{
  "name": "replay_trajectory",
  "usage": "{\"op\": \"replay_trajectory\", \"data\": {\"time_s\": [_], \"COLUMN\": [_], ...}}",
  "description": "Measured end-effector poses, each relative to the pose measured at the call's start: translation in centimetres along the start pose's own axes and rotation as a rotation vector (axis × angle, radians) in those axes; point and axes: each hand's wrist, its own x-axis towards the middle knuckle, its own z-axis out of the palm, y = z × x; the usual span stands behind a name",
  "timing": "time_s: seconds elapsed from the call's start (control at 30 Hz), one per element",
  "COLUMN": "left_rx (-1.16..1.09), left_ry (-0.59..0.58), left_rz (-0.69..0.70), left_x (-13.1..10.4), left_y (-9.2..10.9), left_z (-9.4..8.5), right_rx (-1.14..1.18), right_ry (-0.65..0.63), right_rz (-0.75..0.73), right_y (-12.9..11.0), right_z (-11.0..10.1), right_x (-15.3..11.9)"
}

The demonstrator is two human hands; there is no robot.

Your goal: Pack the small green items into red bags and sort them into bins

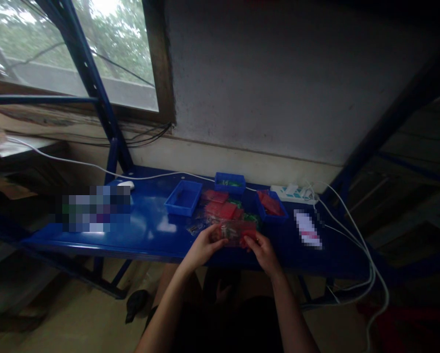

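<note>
While both hands meet at the near edge of the blue table (142,235), they share one small clear packet (233,232) with red and pale contents, held just above the tabletop. Left hand (202,246): fingers curled round the packet's left end, pinching it. Right hand (263,250): fingers closed on the right end, thumb on top. Exact grip blurred; dim light. Just beyond the packet lies a loose heap of red packets (222,206), some green showing among them. Far left of the heap, an open blue tray (183,197), looks bare inside. Far centre, a smaller blue bin (230,182) with green bits. To the right, another blue tray of red packets (272,206). White power strip (292,193) at the far right by the wall, white cables (352,230) trailing off the right edge. A white mouse (126,185) far left. Judgement on handling: the packet is thin and slippery, so pinch at the edges, keep it level, and work low over the table so spilled contents land on it, not the floor. Keep clear of the heap to avoid mixing.
</note>
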Motion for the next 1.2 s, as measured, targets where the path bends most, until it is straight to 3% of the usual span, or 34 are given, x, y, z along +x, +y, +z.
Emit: {"op": "replay_trajectory", "data": {"time_s": [0.3,0.57,0.77,1.1,1.2], "left_rx": [0.197,0.201,0.287,0.126,0.086], "left_ry": [0.069,-0.026,0.063,0.060,0.026], "left_rz": [0.061,0.042,0.146,-0.029,-0.020], "left_x": [-0.3,-0.4,-0.4,-0.5,-0.5], "left_y": [0.7,1.3,1.6,1.0,1.1], "left_z": [-0.1,-0.3,-0.3,0.0,-0.2], "right_rx": [-0.045,-0.096,-0.083,-0.012,0.021], "right_ry": [0.009,0.063,0.052,0.010,0.007], "right_rz": [-0.041,-0.135,-0.075,-0.083,-0.102], "right_y": [0.2,-0.3,-0.5,-0.1,-0.1], "right_z": [0.0,-0.1,-0.1,-0.4,-0.6], "right_x": [-0.1,-0.2,-0.5,-0.6,-0.7]}}
